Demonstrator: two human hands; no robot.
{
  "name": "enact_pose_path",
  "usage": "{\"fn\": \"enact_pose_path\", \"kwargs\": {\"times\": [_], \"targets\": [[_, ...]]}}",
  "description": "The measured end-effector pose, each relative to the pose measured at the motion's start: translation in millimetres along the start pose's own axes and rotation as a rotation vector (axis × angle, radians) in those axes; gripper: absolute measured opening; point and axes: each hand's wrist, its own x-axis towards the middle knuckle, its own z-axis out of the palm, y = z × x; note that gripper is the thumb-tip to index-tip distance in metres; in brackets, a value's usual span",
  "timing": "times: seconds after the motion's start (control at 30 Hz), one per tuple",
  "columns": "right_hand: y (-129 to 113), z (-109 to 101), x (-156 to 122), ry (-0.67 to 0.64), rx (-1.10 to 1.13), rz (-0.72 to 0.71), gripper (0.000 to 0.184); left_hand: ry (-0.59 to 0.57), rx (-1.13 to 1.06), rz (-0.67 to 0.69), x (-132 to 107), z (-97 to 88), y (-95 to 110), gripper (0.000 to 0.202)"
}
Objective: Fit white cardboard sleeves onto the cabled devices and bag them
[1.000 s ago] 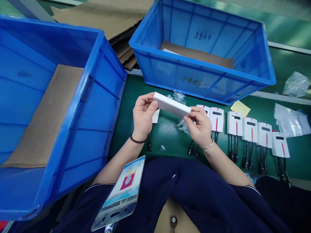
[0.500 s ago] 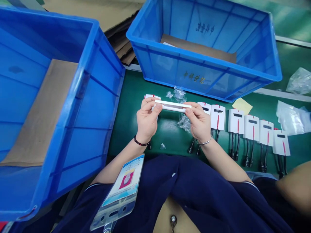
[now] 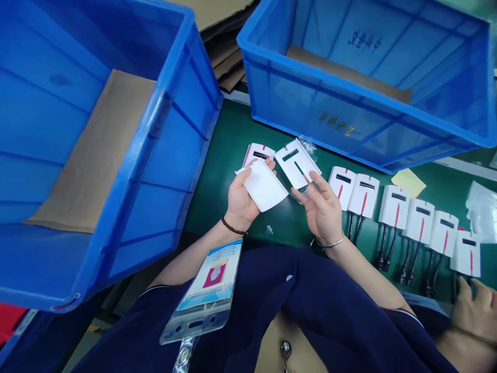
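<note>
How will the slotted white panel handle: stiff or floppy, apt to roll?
The slotted white panel is probably stiff: it shows no sag, though the right hand holds it only near one corner. Rolling seems unlikely, given its broad, four-cornered shape.

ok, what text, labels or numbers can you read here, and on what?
"中科世纪": gold lettering on the front wall of the far blue bin, slightly blurred.
Dark characters, same bin's inner far wall: seem reversed, not clearly readable.
ID badge: print too small to read.
White panel, slotted panel: no readable text.
</note>
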Motion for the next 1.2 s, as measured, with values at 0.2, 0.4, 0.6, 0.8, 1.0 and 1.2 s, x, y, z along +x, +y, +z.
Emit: {"fn": "enact_pose_path", "kwargs": {"times": [0.2,0.4,0.6,0.8,1.0,1.2], "targets": [[-14,-10,-30,-0.024,-0.097,0.061,0.051,0.039,0.019,0.219,-34,-4.3,13,0.031],[-19,14,-37,-0.708,-0.065,0.268,0.035,-0.129,0.181,0.316,-64,3.0,1,0.044],[-24,21,-32,-0.716,-0.252,0.303,0.019,-0.433,0.827,0.329,-146,11.8,125,0.047],[-37,9,-19,-0.602,-0.399,0.277,0.008,0.494,0.921,0.600,-164,-36.6,265,0.041],[-31,30,-17,-0.540,-0.430,0.274,0.010,0.645,0.739,0.020,-36,-122.8,255,0.020],[-34,22,-17,-0.539,-0.456,0.185,0.015,0.575,0.762,-0.055,7,-148.7,207,0.035]]}}
